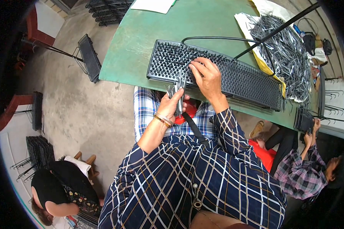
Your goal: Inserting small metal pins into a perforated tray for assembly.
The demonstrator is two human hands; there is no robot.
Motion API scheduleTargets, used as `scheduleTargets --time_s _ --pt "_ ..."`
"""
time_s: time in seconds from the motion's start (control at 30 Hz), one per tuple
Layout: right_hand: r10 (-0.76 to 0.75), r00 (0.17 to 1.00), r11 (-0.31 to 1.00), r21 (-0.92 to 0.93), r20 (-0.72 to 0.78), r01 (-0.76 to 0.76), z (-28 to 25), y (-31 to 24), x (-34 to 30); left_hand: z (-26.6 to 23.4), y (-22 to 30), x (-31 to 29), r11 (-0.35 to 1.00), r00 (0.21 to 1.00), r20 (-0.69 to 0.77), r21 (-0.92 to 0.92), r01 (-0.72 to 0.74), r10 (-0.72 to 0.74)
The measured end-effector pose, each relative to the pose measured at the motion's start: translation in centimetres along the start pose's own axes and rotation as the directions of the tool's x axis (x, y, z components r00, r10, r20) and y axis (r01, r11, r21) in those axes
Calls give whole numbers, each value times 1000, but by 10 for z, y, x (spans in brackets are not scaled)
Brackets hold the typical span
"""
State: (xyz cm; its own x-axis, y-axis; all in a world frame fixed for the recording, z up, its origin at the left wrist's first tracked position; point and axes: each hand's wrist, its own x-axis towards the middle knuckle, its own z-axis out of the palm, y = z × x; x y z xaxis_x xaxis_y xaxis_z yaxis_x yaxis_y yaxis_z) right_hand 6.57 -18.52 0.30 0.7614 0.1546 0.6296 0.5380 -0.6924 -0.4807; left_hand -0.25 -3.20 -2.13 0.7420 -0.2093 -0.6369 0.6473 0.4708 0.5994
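Observation:
A long black perforated rack [240,82] lies tilted along the near edge of the green table, with a black rod frame attached to it. Short dark pegs [168,59] stand up in rows over its left part; the right part shows bare holes. Below the rack's left end, my left hand [171,105] is closed around a bundle of thin grey strips [179,89], their ends poking upward. My right hand [207,78] rests over the rack beside the pegs, thumb and fingertips pinched together. Whatever is between those fingertips is too small to make out.
A large heap of loose grey strips [281,49] lies on a white and yellow sack at the right of the green table [141,32]. A co-worker [304,171] handles a dark rack at far right. Another person [65,187] bends at lower left near stacked racks [40,150].

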Motion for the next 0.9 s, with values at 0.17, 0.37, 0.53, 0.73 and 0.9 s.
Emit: scheduleTargets --time_s 0.17,0.37,0.53,0.73,0.9 --pt "3 999 998 -58 40 -1 -1 2 -5 1 1 -2 1000 1000 -1 5 -2 2" --pt "25 998 994 105 59 -31 -10 -1 -8 -1 2 -2 999 999 -3 -7 41 -41" --pt "-196 905 977 159 378 145 -21 -21 -13 -10 9 -4 999 997 60 4 47 -48" --pt "-273 885 960 160 377 229 -11 -16 -24 -18 21 -14 982 987 134 176 63 -87" --pt "-299 898 954 119 324 275 -13 -12 -22 -24 25 -16 984 978 189 172 50 -83"
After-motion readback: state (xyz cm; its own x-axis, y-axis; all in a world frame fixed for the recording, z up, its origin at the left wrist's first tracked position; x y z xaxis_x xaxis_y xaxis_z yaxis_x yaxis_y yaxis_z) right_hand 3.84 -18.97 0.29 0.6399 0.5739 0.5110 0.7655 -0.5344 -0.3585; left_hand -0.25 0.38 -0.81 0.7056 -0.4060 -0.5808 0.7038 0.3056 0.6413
